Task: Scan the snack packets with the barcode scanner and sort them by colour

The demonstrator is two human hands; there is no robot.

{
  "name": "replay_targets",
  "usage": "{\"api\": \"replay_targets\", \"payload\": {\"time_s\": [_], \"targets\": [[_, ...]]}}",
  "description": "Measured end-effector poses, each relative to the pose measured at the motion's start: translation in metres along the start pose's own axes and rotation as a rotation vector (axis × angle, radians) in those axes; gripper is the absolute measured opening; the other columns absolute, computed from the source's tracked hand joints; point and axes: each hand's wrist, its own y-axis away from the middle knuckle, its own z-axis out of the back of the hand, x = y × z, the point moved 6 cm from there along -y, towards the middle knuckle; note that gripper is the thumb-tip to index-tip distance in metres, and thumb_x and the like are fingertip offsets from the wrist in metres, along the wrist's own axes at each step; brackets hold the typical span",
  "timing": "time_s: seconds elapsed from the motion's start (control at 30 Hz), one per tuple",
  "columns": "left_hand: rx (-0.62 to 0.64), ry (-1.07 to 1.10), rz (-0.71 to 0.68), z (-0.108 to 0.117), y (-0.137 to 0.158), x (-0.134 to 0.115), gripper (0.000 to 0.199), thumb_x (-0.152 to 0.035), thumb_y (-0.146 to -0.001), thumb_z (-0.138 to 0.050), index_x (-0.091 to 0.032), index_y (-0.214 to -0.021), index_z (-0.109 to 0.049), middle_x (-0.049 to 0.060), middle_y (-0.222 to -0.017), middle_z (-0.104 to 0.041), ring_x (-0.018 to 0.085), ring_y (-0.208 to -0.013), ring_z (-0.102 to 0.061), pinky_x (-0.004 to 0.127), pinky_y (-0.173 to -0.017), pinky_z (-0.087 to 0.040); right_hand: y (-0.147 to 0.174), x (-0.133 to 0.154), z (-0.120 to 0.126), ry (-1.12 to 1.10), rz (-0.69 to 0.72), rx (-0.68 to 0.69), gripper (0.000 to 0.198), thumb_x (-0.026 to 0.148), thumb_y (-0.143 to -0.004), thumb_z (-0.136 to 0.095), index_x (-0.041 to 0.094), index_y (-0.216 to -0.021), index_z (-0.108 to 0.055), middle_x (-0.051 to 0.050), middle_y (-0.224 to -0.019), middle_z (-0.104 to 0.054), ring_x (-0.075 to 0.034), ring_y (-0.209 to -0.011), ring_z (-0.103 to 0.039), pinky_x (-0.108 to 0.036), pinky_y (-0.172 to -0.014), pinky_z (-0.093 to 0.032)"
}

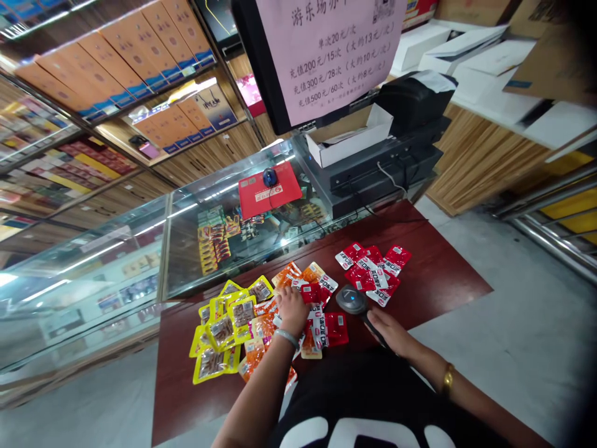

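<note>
My left hand (291,312) lies on the middle of a spread of snack packets, fingers apart and slightly bent over orange packets (263,325). Just beside its fingers is a red packet (310,292). My right hand (390,331) is closed around the handle of a dark handheld barcode scanner (351,300), whose head points towards the packets. Yellow-edged packets (221,331) with brown contents are heaped to the left. Red-and-white packets (373,270) form a separate group beyond the scanner. Another red packet (336,328) lies nearer my body.
The packets lie on a dark red tabletop (186,410) against a glass display counter (186,249). On the counter are a red mat (284,193) with a mouse (269,177), a monitor with a pink sign (331,62), a white box (349,140) and a black printer (413,102).
</note>
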Motion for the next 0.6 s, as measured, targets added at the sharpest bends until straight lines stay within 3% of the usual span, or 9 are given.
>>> {"api": "replay_targets", "payload": {"time_s": [0.2,0.4,0.47,0.6], "targets": [[0.012,0.081,-0.060,-0.015,0.007,-0.017,0.036,-0.037,-0.086,-0.066,-0.013,-0.112,-0.068,0.016,-0.118,-0.064,0.032,-0.114,-0.055,0.042,-0.102,-0.038,-0.004,0.011,-0.006,0.015,0.020,0.033,0.064,0.084,-0.085,-0.044,0.023,-0.081,-0.065,-0.001,-0.064,-0.062,-0.024,-0.068,-0.062,-0.036,-0.063,-0.053],[-0.002,0.139,-0.010,-0.024,0.022,-0.018,0.076,-0.050,-0.079,-0.073,-0.012,-0.141,-0.050,0.020,-0.133,-0.057,0.037,-0.123,-0.050,0.045,-0.104,-0.036,-0.003,0.015,-0.006,-0.002,0.028,-0.009,0.061,0.083,-0.083,-0.048,0.024,-0.076,-0.064,-0.001,-0.064,-0.062,-0.025,-0.070,-0.061,-0.037,-0.067,-0.052],[0.041,0.142,-0.019,-0.028,0.022,-0.020,0.077,-0.040,-0.079,-0.074,-0.014,-0.145,-0.045,0.019,-0.132,-0.059,0.036,-0.124,-0.051,0.044,-0.104,-0.035,-0.003,0.016,-0.007,-0.012,0.025,-0.014,0.061,0.083,-0.083,-0.048,0.025,-0.076,-0.065,-0.002,-0.065,-0.062,-0.026,-0.070,-0.060,-0.038,-0.068,-0.052],[0.113,0.155,0.015,-0.027,0.016,-0.019,0.061,-0.030,-0.080,-0.073,-0.012,-0.133,-0.052,0.018,-0.114,-0.067,0.032,-0.116,-0.058,0.040,-0.098,-0.039,-0.002,0.018,-0.007,-0.020,0.026,-0.009,0.062,0.083,-0.083,-0.047,0.025,-0.077,-0.065,-0.001,-0.063,-0.061,-0.026,-0.069,-0.060,-0.038,-0.066,-0.052]]}}
